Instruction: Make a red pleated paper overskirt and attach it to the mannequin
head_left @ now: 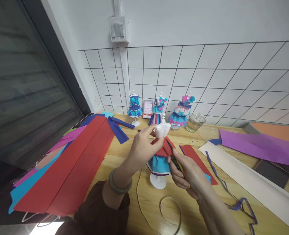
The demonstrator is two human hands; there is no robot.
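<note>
A small white mannequin (162, 128) on a round white base (158, 181) stands on the wooden table (144, 199). It wears a red paper layer (164, 149) over a blue skirt (159, 164). My left hand (144, 146) pinches the mannequin's torso and the red paper at its waist. My right hand (187, 173) holds a thin dark tool (172, 152), its tip touching the red paper.
Large red paper sheets (68, 169) with blue and purple ones lie at left. Three dressed mannequins (159, 109) and a glass jar (194, 122) stand by the grid wall. A purple sheet (259, 145), a white board (252, 179) and a blue strip (232, 195) lie right.
</note>
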